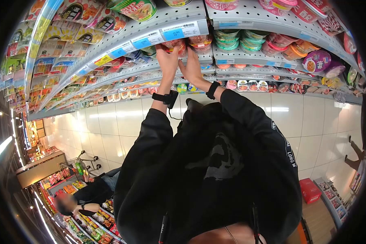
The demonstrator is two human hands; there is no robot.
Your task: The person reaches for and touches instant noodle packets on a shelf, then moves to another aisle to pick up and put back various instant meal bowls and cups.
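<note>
Both hands reach in under the price-tagged shelf edge [179, 32] to the shelf below. My left hand [168, 62] is closed at the left side of a red instant noodle cup [177, 43]. On the cup's right side, my right hand [192, 68] rests with its fingers against it, between it and another red noodle cup [201, 44]. The shelf edge hides the tops of both cups and part of the fingertips. Each wrist wears a black strap, with a small black device [173, 99] on the left one.
Green-lidded bowls [227, 40] and a purple noodle tub [317, 61] stand further right. A green noodle cup [136, 9] sits on the shelf above. Behind me are a person [91, 193], a shopping cart [83, 164] and a red box [310, 191] on the tiled floor [282, 118].
</note>
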